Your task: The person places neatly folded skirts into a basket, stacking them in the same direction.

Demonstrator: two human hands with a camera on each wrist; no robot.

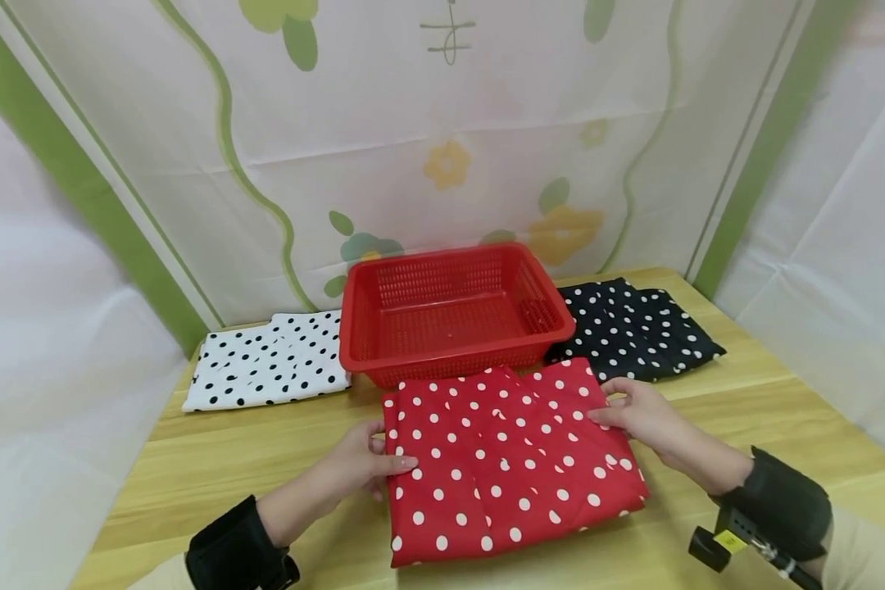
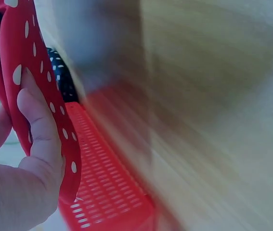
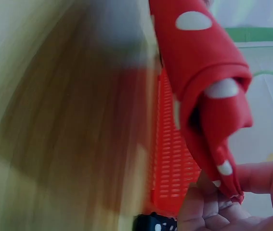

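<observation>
I see my left hand (image 1: 361,467) pinching the left edge of the folded red dotted cloth (image 1: 509,459), thumb on top, while my right hand (image 1: 642,414) grips its right edge. The cloth lies at the bench's (image 1: 745,410) front middle, touching the red basket (image 1: 450,311) behind it. White (image 1: 265,360) and black (image 1: 634,328) dotted cloths flank the basket.
</observation>
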